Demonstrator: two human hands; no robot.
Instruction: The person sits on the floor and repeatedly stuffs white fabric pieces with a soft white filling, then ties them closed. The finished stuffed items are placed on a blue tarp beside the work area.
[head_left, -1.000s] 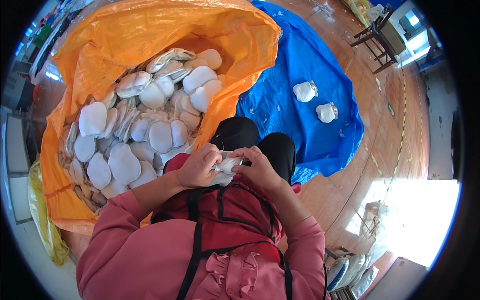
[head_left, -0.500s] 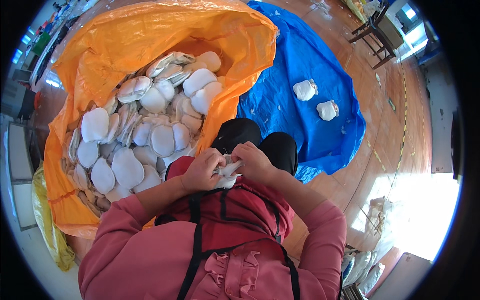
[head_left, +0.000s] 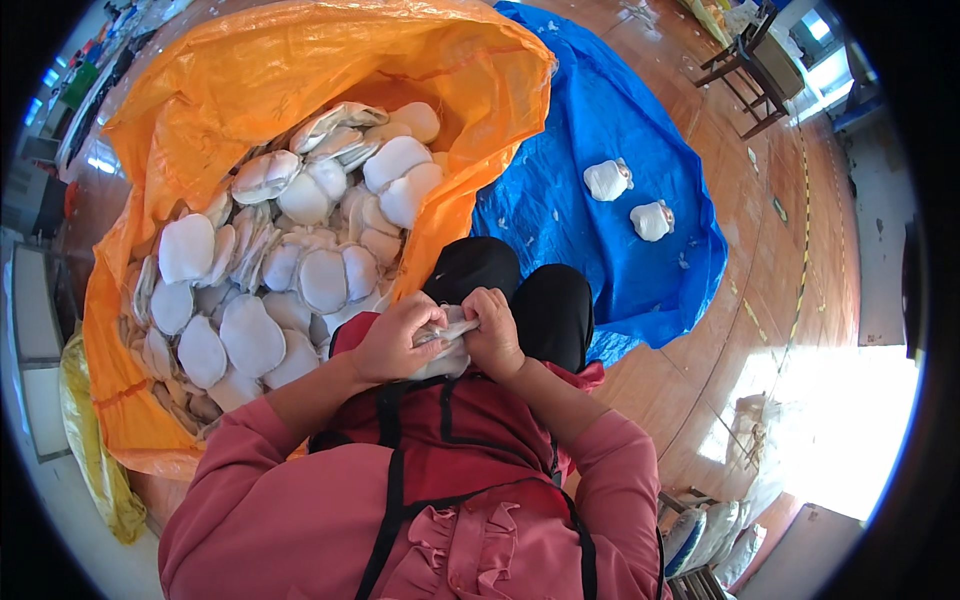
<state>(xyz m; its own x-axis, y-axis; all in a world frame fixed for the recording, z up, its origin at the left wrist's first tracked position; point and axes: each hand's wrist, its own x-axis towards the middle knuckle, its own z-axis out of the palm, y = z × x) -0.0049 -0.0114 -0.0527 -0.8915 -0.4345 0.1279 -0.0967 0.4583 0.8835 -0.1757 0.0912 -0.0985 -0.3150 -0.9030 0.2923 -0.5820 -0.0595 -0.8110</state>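
Note:
Above my lap, a white cloth piece is stretched between my two hands. My left hand is closed on its left edge, thumb and fingers pinching the fabric. On the other side, my right hand grips the upper right edge with bent fingers. The lower part of the cloth hangs toward the red apron. Just left of my knees is an orange woven sack, wide at the mouth, heaped with flat oval white fabric pieces that look like the same material.
A blue sheet lies ahead to the right, bearing two rounded white bundles set close together. Beyond it, a wooden chair stands on the reddish floor. A yellow bag lies left of the orange sack.
My right hand has turned more upright and its forearm has come inward. The cloth, bunched before, is now spread wider between my hands.

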